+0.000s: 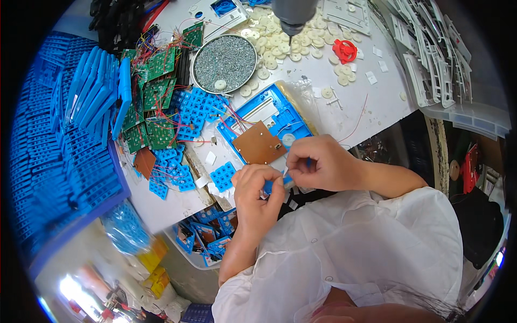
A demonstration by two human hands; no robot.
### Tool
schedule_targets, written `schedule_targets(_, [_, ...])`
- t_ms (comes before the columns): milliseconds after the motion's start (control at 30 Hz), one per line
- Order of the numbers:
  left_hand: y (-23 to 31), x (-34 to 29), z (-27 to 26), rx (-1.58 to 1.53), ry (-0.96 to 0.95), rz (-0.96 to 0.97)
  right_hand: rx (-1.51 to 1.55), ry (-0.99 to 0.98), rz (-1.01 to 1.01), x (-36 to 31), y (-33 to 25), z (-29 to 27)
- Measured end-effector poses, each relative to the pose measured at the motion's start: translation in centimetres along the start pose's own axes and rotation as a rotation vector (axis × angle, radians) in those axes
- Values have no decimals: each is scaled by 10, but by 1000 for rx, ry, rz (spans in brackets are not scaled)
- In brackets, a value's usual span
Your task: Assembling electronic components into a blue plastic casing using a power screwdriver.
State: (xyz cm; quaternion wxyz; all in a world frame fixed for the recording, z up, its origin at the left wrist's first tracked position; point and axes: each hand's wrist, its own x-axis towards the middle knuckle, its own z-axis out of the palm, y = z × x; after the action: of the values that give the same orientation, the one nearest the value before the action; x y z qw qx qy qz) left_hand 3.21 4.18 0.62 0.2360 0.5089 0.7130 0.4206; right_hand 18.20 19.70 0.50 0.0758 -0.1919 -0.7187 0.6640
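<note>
My left hand point(253, 196) and my right hand point(322, 163) meet at the near edge of a blue plastic housing point(299, 114), fingers pinched. A small white piece point(285, 171) shows at the right fingertips, close against the left ones; its kind is too small to tell. What the left fingers pinch is hidden. Just beyond them a brown circuit board point(260, 142) lies over the housing, with thin wires running from its far left side. A blue keypad piece point(223, 176) lies left of my left hand.
A round tray point(196, 75) of small screws stands beyond, beside scattered cream discs point(272, 46). A power screwdriver point(294, 19) hangs above them. Green circuit boards point(160, 133) and stacked blue housings point(89, 91) fill the left; white plastic frames point(425, 70) stand far right. A red part point(344, 51) lies there.
</note>
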Motion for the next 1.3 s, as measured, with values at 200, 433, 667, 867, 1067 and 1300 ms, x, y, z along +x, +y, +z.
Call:
schedule_targets(200, [7,9,-9,23,-99,-14,-11,-27,-16,1,-2,1])
schedule_targets(433, [1,31,-33,43,-393,-14,-189,-131,-261,4,5,0])
schedule_targets(667, [-3,30,-34,51,-379,86,-207,-121,-222,6,5,0])
schedule_targets(867, [-5,12,-23,-135,-283,-235,-162,-81,-164,4,8,-1])
schedule_targets(1067, [-2,2,-10,-147,-188,-215,-141,-82,-99,5,2,2])
schedule_targets(1300, [6,11,-23,39,-263,-96,-292,-153,-256,7,7,3])
